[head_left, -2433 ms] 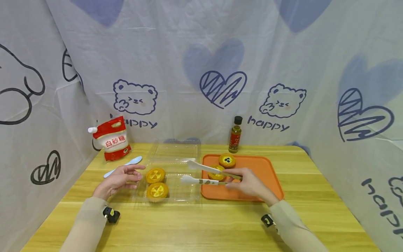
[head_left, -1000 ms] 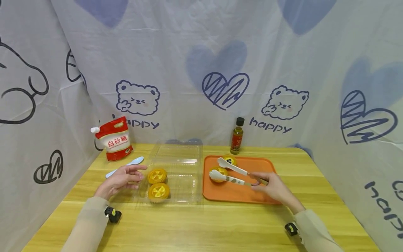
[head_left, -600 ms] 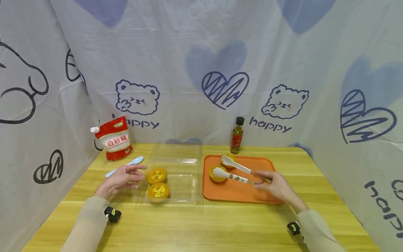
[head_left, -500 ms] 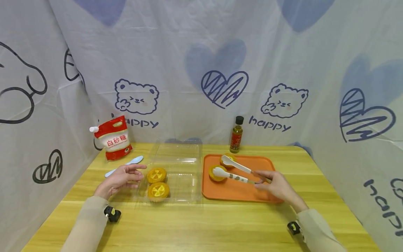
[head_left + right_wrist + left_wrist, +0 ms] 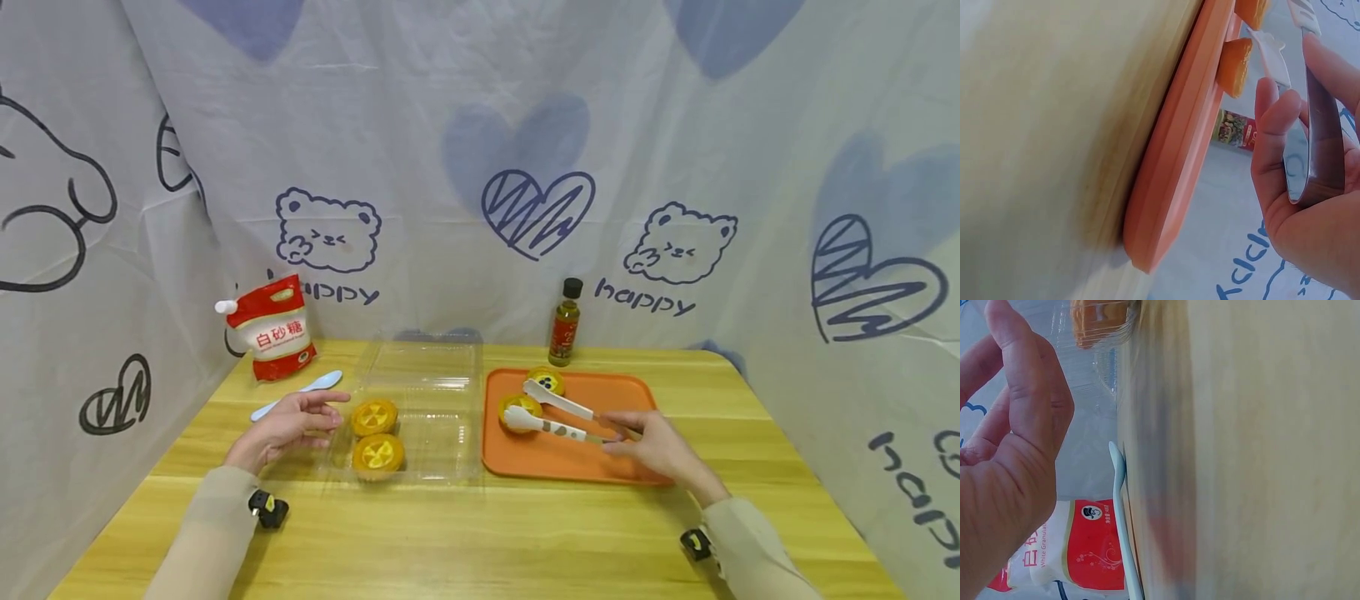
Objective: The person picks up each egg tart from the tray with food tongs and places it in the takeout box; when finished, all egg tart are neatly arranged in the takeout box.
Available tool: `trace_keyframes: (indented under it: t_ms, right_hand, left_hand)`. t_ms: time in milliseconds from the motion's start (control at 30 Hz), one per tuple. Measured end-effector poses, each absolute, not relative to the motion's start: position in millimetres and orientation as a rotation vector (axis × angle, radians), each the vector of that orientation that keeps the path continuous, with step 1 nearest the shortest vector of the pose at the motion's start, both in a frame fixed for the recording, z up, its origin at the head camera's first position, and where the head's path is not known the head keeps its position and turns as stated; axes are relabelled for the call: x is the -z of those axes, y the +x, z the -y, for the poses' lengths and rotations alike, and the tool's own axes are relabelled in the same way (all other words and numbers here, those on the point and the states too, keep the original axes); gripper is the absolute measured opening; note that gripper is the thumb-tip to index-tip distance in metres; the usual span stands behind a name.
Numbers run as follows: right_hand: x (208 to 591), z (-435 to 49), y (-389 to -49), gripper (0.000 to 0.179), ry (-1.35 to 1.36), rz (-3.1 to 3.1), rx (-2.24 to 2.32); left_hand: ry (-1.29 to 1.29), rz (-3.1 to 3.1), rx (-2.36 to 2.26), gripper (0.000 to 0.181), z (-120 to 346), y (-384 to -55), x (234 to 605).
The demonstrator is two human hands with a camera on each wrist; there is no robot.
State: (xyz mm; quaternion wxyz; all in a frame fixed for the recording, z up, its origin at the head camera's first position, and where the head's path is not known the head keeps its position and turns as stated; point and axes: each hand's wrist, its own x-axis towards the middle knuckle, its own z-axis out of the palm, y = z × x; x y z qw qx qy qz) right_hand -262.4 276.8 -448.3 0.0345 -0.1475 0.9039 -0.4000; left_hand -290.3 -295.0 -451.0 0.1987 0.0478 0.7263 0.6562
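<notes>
In the head view my right hand (image 5: 660,446) grips a pair of tongs (image 5: 567,432) with white tips, held spread over the orange tray (image 5: 600,460). One tip overlaps the nearer egg tart (image 5: 527,402); the other overlaps the edge of a tart topped with dark berries (image 5: 553,379). The right wrist view shows the metal bend of the tongs (image 5: 1325,147) between thumb and fingers. My left hand (image 5: 288,429) holds nothing, its fingers loosely bent beside a clear plastic box (image 5: 442,437) with its lid up. Two tarts, a farther one (image 5: 373,417) and a nearer one (image 5: 378,455), sit in its left half.
Behind my left hand, a light blue spoon (image 5: 324,381) lies on the wooden table (image 5: 480,542). A red and white sugar bag (image 5: 279,329) stands at the back left. Behind the tray is a bottle (image 5: 564,329) with a black cap. Printed cloth (image 5: 420,167) encloses the table.
The right hand has carried the tongs rightward from over the plastic box to over the tray, then shifted slightly back left. The left hand and all the tarts have stayed in place.
</notes>
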Motion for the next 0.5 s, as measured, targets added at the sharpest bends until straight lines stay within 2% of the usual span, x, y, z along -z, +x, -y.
trace_keyframes:
  t_ms: [500]
  right_hand:
    - [452.9, -270.9, -265.9, 0.047, -0.445, -2.839, 1.175]
  left_hand:
    - [0.129, -2.035, -1.827, 0.057, 295.2, -291.0, 452.1]
